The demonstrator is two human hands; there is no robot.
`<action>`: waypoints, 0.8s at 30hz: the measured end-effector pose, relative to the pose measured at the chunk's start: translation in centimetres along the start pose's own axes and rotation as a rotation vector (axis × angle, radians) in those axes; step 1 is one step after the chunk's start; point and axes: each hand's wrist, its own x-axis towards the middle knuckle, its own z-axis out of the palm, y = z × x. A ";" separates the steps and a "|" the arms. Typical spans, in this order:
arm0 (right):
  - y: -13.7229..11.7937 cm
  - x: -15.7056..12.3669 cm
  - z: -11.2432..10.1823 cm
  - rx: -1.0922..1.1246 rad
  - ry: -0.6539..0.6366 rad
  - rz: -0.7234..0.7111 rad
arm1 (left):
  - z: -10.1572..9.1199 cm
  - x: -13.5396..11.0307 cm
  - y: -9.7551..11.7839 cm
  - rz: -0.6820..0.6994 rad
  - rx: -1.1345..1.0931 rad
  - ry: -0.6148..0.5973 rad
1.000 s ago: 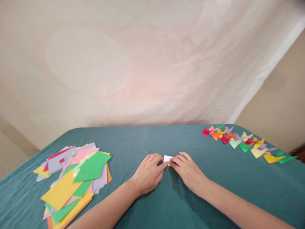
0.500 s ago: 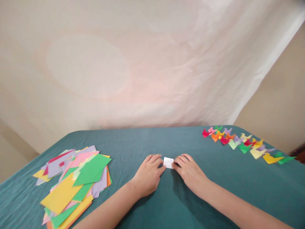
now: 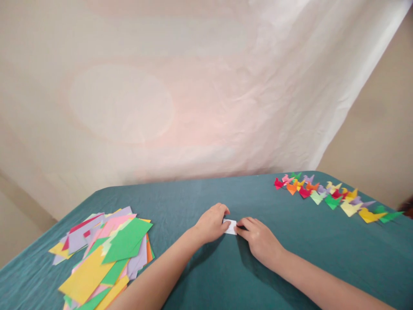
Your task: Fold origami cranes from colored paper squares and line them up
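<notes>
A small white folded piece of paper [image 3: 230, 227] lies on the green cloth in front of me, between both hands. My left hand [image 3: 213, 222] has its thumb on the paper's left part, with the fingers curled at its upper left edge. At the right edge, my right hand [image 3: 256, 234] pinches the paper between thumb and fingers. The exact fold of the paper is too small to make out.
On the left is a loose pile of coloured paper sheets [image 3: 85, 275]. Several small folded paper birds [image 3: 350, 208] stand in rows at the far right. A dark green cloth [image 3: 193, 193] covers the table, and a pale sheet [image 3: 200, 107] hangs behind it.
My left hand has shifted right and slightly up, its thumb now over the white paper. My right hand stays at the right edge. The view has tilted slightly.
</notes>
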 end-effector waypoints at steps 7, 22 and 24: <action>0.0 -0.2 -0.4 0.087 0.004 0.046 | 0.7 0.6 -1.1 -0.056 -0.176 -0.044; -0.1 0.0 -0.7 0.155 0.013 0.091 | 1.0 0.2 -0.6 -0.287 -0.281 -0.120; -0.1 0.1 -0.7 0.197 0.021 0.106 | 1.0 0.3 -0.6 -0.315 -0.305 -0.141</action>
